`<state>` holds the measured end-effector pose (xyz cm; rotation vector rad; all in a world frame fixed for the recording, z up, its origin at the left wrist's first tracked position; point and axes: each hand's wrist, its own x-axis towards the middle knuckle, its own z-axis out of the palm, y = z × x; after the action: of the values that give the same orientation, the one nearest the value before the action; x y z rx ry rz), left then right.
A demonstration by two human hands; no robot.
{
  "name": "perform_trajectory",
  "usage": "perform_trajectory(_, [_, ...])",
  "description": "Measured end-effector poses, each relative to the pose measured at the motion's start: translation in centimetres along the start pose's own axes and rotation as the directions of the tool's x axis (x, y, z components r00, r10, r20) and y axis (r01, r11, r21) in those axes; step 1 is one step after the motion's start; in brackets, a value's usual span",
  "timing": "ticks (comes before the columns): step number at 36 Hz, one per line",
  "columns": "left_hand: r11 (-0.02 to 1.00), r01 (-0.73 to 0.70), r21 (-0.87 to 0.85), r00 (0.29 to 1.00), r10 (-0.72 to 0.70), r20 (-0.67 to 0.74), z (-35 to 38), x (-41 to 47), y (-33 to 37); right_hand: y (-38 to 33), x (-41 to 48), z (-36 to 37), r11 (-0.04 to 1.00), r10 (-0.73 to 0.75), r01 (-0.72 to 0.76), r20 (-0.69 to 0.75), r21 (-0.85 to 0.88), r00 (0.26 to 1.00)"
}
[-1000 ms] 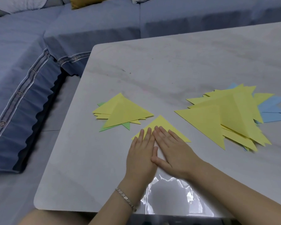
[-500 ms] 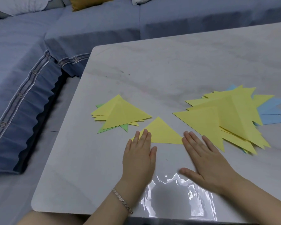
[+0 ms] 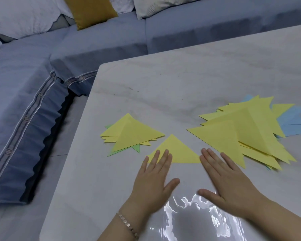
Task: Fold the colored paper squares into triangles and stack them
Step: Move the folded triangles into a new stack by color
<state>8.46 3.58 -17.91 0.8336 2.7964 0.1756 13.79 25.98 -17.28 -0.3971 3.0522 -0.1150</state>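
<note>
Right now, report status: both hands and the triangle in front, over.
Left hand flat, fingertips on yellow triangle. Right hand flat beside its right corner. Small stack close left, nothing between.

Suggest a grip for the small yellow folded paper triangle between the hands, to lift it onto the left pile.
Probably take the small yellow folded paper triangle at its bare right corner, coming from the right with the right hand. It lies flat on the marble table, so slide a fingertip under that point and pinch. The left hand has its fingertips over the left corner.
</note>
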Motion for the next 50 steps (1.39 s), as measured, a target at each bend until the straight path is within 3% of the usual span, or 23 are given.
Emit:
perform_trajectory(7, [0.989, 0.134, 0.061, 0.991, -0.134, 0.001, -1.2, -2.5, -3.6, -0.1, 0.0, 0.0, 1.000, 0.012, -0.012, -0.003, -0.014, 1.000])
perform_trajectory(10, [0.966, 0.205, -0.154, 0.951, -0.234, -0.202, -2.7, -1.4, -2.6, -0.1, 0.0, 0.0, 1.000, 0.016, -0.016, -0.006, -0.017, 1.000])
perform_trajectory(12, [0.923, 0.289, -0.255, 0.903, -0.351, -0.249, -3.7, -0.1, -1.9, -0.1, -0.1, 0.0, 1.000, 0.018, -0.018, -0.010, -0.010, 1.000])
perform_trajectory(15, [0.829, 0.438, -0.347, 0.864, -0.495, -0.091, -4.1, 1.6, -1.2, -0.1, 0.0, 0.1, 1.000, 0.016, -0.016, -0.022, -0.008, 1.000])
perform_trajectory(20, [0.744, 0.540, -0.393, 0.822, -0.567, 0.054, -4.3, 3.2, -1.0, 0.0, 0.0, 0.3, 1.000, 0.007, -0.007, -0.019, 0.007, 1.000])
perform_trajectory(23, [0.744, 0.494, -0.450, 0.852, -0.517, 0.081, -4.6, 3.4, -0.8, 0.0, 0.0, 0.1, 1.000, 0.010, -0.010, -0.011, 0.025, 1.000])
perform_trajectory(26, [0.798, 0.366, -0.479, 0.895, -0.442, -0.053, -4.7, 3.2, -0.4, 0.0, -0.1, -0.1, 0.998, 0.012, -0.009, -0.039, 0.066, 0.999])
perform_trajectory(29, [0.746, 0.296, -0.596, 0.874, -0.463, -0.147, -5.4, 3.1, -0.8, 0.1, -0.3, -0.1, 0.983, 0.049, -0.023, -0.135, 0.185, 0.990])
perform_trajectory(33, [0.693, 0.304, -0.654, 0.803, -0.556, -0.214, -7.1, 3.6, -3.3, 0.6, 0.2, -0.9, 0.883, 0.390, -0.251, -0.320, 0.398, 0.864])
perform_trajectory(36, [0.665, 0.438, -0.605, 0.731, -0.655, -0.190, -7.8, 3.3, -5.3, 1.7, 1.1, -2.0, 0.783, 0.575, -0.406, -0.300, 0.471, 0.761])
perform_trajectory(39, [0.712, 0.530, -0.461, 0.683, -0.680, -0.266, -7.7, 2.5, -5.8, 2.6, 1.9, -2.6, 0.716, 0.659, -0.533, -0.184, 0.450, 0.729])
perform_trajectory(44, [0.866, 0.331, -0.375, 0.825, -0.458, -0.331, -6.6, 1.3, -3.7, 2.7, 2.9, -2.7, 0.677, 0.656, -0.551, -0.060, 0.488, 0.752])
perform_trajectory(50, [0.907, 0.111, -0.407, 0.906, -0.261, -0.334, -5.7, 0.7, -0.7, 1.0, 3.4, -2.4, 0.521, 0.646, -0.406, -0.035, 0.751, 0.763])
